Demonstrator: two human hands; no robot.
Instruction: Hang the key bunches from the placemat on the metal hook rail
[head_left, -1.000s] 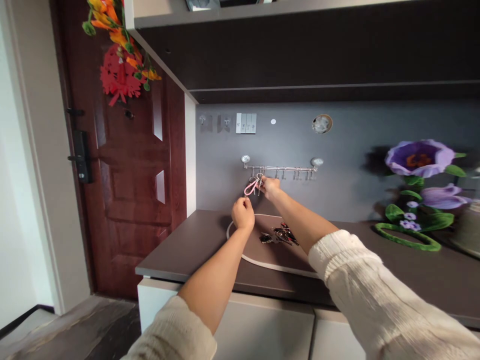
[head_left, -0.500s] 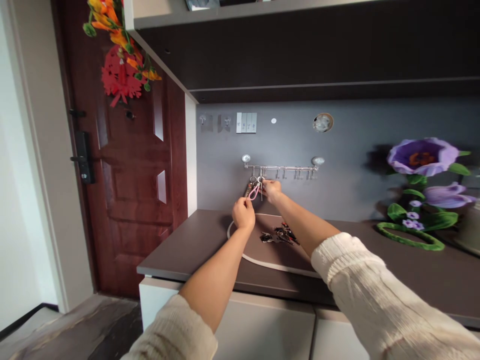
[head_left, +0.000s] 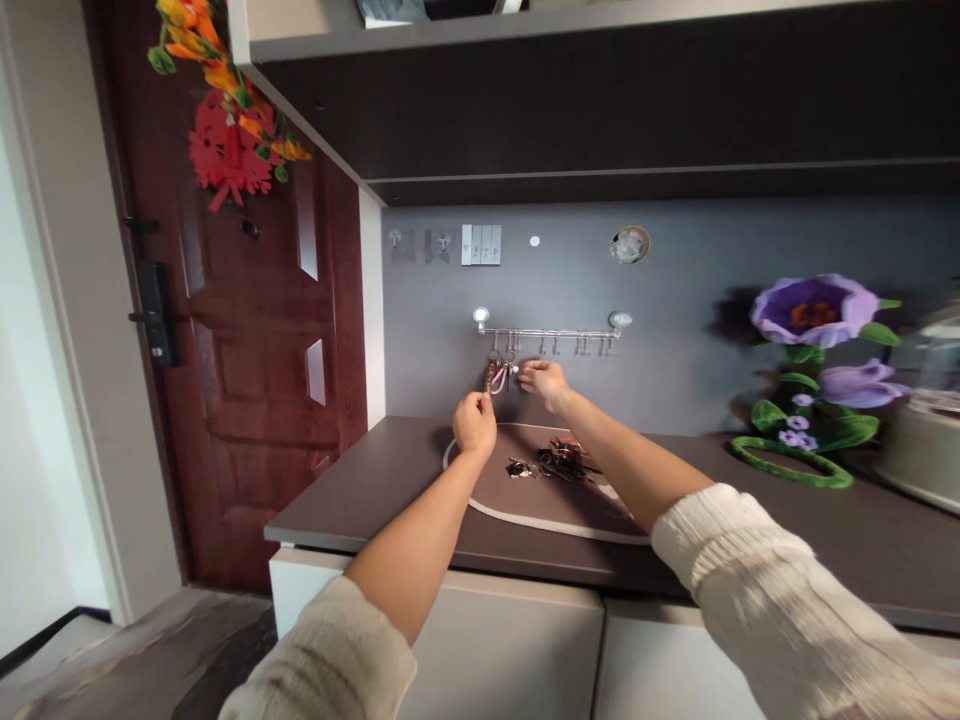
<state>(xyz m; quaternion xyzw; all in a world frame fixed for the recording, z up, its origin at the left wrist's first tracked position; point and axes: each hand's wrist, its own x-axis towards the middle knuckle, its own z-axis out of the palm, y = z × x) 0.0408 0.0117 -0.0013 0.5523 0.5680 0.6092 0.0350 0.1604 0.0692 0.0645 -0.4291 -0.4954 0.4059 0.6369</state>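
A clear hook rail (head_left: 555, 334) is fixed to the grey wall, and key rings hang at its left end. My left hand (head_left: 475, 425) is closed below them, pinching the lower end of a narrow patterned key strap (head_left: 490, 378). Right beside that strap hangs a set of keys with a pink loop (head_left: 499, 379). My right hand (head_left: 546, 383) is just to the right of this set, fingers loosely apart with nothing visible in them. A pile of keys (head_left: 562, 458) lies on the brown mat (head_left: 517, 510) beneath my hands.
A dark overhead cabinet (head_left: 600, 110) juts out above the rail. On the counter (head_left: 337, 490), purple fabric flowers (head_left: 814, 310) and a pale container (head_left: 926, 450) stand at the right. A reddish-brown door (head_left: 232, 400) is on the left.
My right hand has let go of the keys with the pink loop and moved slightly right; they now hang from the rail. My left hand still pinches the strap. The view shifted slightly.
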